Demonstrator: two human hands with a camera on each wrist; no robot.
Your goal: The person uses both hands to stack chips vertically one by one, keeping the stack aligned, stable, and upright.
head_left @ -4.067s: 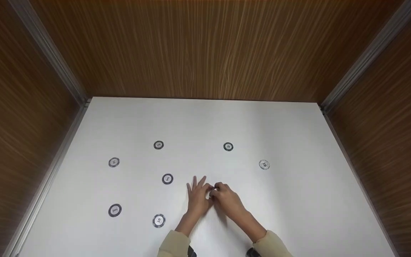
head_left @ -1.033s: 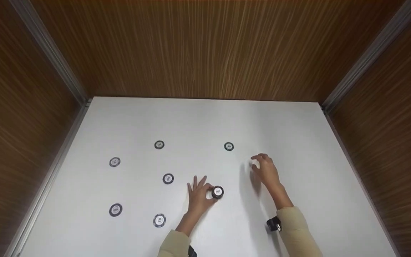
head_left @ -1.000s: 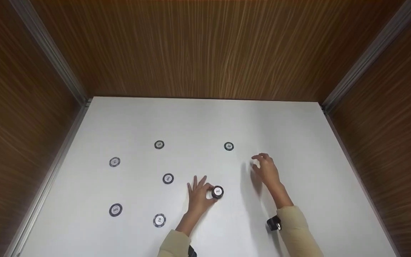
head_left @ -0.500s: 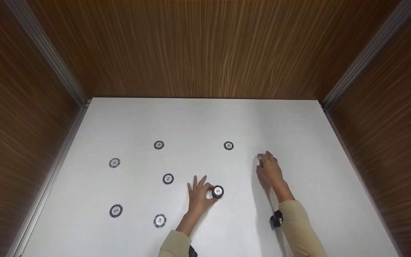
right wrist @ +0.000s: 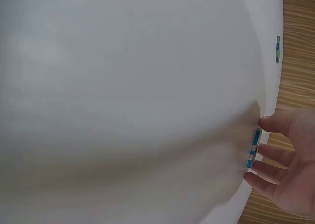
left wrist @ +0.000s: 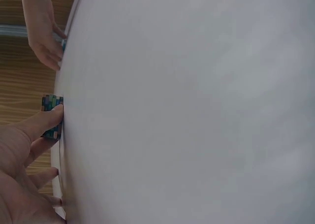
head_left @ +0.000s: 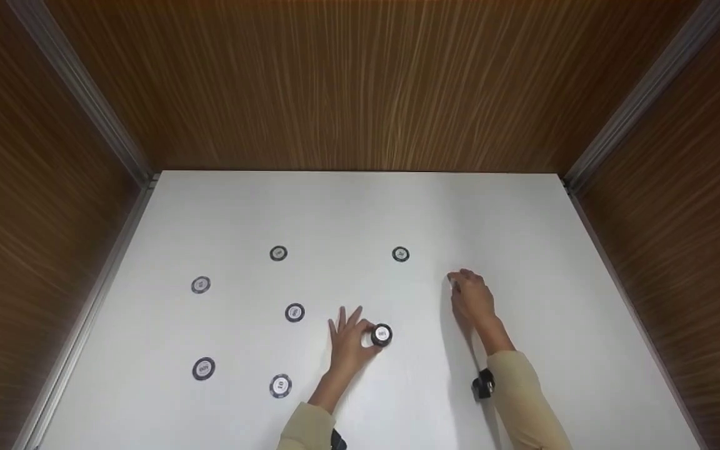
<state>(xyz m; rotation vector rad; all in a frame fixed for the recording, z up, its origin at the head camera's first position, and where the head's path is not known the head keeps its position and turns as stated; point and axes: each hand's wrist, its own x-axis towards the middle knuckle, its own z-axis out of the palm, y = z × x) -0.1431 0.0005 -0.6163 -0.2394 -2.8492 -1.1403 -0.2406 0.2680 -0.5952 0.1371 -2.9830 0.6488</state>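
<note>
My left hand (head_left: 349,353) pinches a stack of poker chips (head_left: 382,335) between thumb and index finger, its other fingers spread. In the left wrist view, the stack (left wrist: 52,116) shows several multicoloured edges. Farther right and away from me, my right hand (head_left: 474,300) is low at the table. A blue-and-white poker chip (right wrist: 253,148) lies between its thumb and fingertips in the right wrist view, the thumb right at the chip's upper end. From the head view the hand covers this chip.
Single chips lie flat around the white table (head_left: 554,281): one (head_left: 400,254) beyond the stack, others (head_left: 295,312) (head_left: 280,385) (head_left: 203,369) to the left. Wood-grain panels (head_left: 360,81) wall the back and both sides.
From beside the stack, my right hand has moved right and away to the white chip, its fingers closing around it. The left hand has stayed put, and the stack beside it is now uncovered.
</note>
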